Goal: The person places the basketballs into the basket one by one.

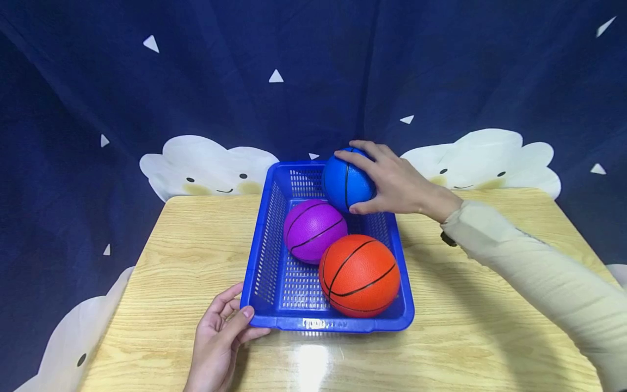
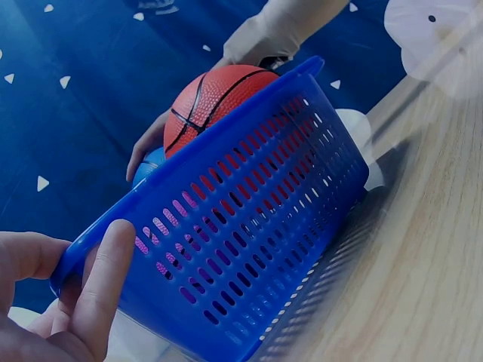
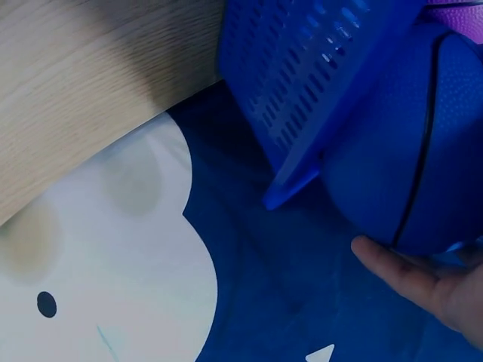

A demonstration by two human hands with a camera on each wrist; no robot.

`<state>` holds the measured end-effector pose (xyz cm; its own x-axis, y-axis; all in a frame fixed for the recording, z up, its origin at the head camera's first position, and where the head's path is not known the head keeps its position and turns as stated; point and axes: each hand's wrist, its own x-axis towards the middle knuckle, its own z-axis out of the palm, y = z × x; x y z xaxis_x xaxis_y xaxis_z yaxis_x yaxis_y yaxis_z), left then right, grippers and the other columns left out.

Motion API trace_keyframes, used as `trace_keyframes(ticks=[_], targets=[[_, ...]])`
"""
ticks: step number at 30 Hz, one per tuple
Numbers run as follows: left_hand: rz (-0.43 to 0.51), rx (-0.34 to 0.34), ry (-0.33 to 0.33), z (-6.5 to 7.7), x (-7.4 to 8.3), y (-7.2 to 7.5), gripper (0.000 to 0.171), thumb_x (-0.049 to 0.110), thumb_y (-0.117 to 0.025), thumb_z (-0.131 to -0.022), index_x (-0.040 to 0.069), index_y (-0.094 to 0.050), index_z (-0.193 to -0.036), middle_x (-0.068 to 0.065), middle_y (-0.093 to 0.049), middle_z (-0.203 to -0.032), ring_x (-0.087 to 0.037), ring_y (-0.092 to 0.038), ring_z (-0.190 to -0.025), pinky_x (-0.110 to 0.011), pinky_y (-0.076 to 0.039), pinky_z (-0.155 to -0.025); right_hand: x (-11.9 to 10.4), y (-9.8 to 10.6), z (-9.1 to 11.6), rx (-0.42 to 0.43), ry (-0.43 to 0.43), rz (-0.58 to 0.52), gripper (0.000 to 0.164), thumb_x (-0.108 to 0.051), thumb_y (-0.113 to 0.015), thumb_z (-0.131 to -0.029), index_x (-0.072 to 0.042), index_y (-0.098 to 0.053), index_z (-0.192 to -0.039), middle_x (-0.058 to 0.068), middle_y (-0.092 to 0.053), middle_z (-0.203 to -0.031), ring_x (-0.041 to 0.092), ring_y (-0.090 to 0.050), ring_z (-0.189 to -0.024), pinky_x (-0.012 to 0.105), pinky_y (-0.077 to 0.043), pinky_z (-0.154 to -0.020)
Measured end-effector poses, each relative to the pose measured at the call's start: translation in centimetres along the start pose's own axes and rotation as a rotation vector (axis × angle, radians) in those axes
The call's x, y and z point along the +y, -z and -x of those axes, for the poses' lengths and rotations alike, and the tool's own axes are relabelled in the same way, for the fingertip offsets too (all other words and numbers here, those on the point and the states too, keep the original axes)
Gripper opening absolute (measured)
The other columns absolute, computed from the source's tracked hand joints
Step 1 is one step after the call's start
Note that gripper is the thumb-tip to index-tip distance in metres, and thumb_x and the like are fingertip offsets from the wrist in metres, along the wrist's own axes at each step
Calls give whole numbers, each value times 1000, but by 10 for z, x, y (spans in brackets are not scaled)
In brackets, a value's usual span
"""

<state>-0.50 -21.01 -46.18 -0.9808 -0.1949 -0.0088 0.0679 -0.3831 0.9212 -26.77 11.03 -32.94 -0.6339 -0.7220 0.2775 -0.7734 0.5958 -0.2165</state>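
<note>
A blue plastic basket (image 1: 274, 322) with slotted walls stands on the table. My left hand (image 1: 217, 337) grips its near left corner, thumb on the rim and fingers against the outside wall. At the far right of the basket, my right hand (image 1: 399, 185) holds a small blue basketball (image 1: 338, 182), its fingers spread over the top and the thumb on the near side. A purple basketball (image 1: 313, 231) lies in the basket's middle. Nearer to me, an orange basketball (image 1: 360, 277) fills the right corner and rises above the rim in the left wrist view.
The wooden table (image 1: 191, 245) extends on both sides of the basket. Right behind its far edge hangs a dark blue curtain (image 1: 313, 76) printed with white triangles and smiling clouds (image 1: 215, 169).
</note>
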Motion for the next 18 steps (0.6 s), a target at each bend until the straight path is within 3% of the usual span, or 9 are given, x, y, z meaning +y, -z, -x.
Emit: trace_keyframes(ticks=[18], targets=[[2, -7, -7, 0, -1, 0, 42, -14, -58, -104, 5, -62, -141, -16, -62, -104, -26, -78, -85, -49, -72, -80, 12, -3, -9, -85, -100, -74, 110, -54, -90, -85, -23, -31, -173, 19, -28, -173, 52, -39, -147, 76, -52, -110]])
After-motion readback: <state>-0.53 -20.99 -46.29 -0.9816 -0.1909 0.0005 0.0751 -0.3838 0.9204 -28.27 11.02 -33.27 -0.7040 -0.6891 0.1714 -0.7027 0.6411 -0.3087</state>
